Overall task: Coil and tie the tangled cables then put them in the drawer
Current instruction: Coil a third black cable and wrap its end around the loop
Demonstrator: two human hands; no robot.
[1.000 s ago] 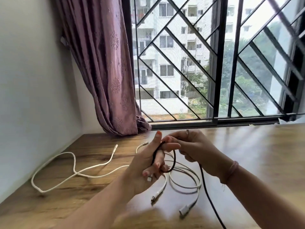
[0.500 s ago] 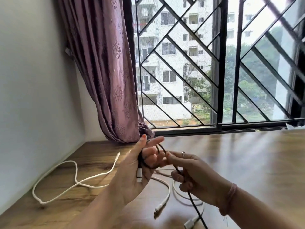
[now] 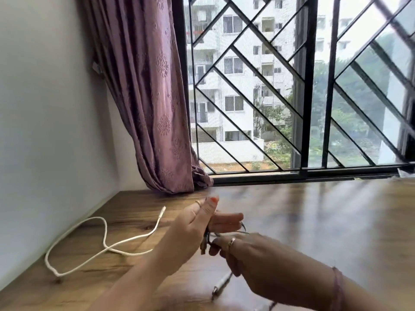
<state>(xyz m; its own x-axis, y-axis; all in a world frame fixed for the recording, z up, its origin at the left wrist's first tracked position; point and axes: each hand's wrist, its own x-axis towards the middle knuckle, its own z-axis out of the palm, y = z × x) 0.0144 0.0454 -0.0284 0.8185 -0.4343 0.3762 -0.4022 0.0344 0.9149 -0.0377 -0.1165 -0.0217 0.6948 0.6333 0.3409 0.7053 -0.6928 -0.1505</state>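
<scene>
Presently both hands working above desk [image 3: 314, 221], near 6 o'clock of view. Left hand [image 3: 193, 230] holding dark cable [image 3: 207, 237], loops sitting around its fingers, connector end hanging just below palm. Right hand [image 3: 249, 257] pinching same cable just beside left, ring showing on finger. White cable [image 3: 105, 241] lying loose on desk at 9 o'clock, well apart from hands. More cable ends [image 3: 221, 286] showing under right hand, blurred. Purple curtain [image 3: 146, 97] hanging at 11 o'clock beside window grille [image 3: 258, 86].
</scene>
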